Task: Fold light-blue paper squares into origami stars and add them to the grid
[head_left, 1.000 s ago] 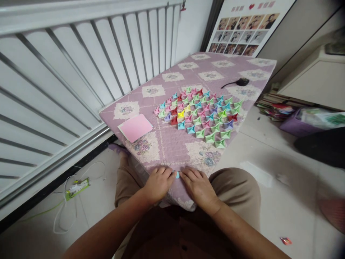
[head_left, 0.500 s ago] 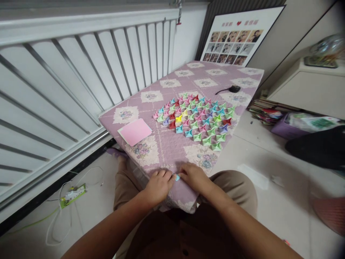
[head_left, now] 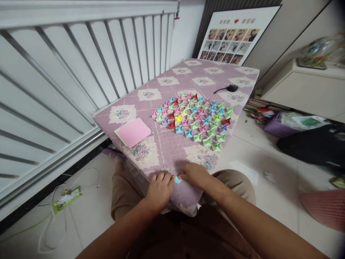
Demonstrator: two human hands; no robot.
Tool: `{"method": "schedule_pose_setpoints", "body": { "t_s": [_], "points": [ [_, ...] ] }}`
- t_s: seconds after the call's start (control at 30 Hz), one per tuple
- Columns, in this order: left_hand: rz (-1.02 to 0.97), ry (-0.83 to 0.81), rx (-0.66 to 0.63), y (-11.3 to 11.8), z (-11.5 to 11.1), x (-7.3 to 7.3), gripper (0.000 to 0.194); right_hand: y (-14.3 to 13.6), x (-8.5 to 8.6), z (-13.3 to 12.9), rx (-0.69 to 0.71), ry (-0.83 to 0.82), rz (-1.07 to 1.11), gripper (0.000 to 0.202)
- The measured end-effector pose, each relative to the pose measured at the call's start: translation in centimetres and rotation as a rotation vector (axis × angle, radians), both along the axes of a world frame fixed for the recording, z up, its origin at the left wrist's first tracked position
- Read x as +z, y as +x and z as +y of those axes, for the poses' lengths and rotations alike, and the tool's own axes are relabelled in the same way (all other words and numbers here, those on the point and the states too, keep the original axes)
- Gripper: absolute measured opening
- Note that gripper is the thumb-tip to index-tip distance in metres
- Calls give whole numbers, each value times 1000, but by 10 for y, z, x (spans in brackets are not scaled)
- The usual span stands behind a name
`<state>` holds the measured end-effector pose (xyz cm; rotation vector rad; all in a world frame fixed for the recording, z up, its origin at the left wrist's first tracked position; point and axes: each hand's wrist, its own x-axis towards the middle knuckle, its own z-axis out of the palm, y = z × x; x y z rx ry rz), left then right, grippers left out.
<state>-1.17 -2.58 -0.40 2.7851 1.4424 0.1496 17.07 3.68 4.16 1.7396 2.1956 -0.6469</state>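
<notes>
A small piece of light-blue folded paper (head_left: 178, 180) lies at the near corner of the table, between my two hands. My left hand (head_left: 161, 187) has its fingers bent together over the paper's left edge. From the other side my right hand (head_left: 194, 174) pinches the paper's right edge, thumb and forefinger closed on it. Beyond my hands stand rows of folded paper pieces (head_left: 198, 137) in green, blue, pink, red, yellow and purple. A stack of square paper (head_left: 133, 132), pink on top, lies to the left of them.
The table wears a purple flowered cloth (head_left: 161, 151). A black object with a thin tail (head_left: 231, 88) lies at its far right. A white radiator (head_left: 88, 61) lines the left side, with a power strip (head_left: 67, 199) and cables on the floor below.
More of the blue paper shows between my hands now. My right hand has turned slightly and curled more, while the view has shifted a little.
</notes>
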Motion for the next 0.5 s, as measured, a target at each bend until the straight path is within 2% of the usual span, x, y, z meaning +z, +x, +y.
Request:
{"method": "schedule_pose_setpoints", "body": {
  "t_s": [0.27,0.5],
  "points": [
    [-28,-10,-2,10,-1,4,29,-2,6,-2,-18,-13,7,25],
    [-52,5,-29,14,-15,-7,39,9,-4,0,-22,-19,91,25]
  ]
}}
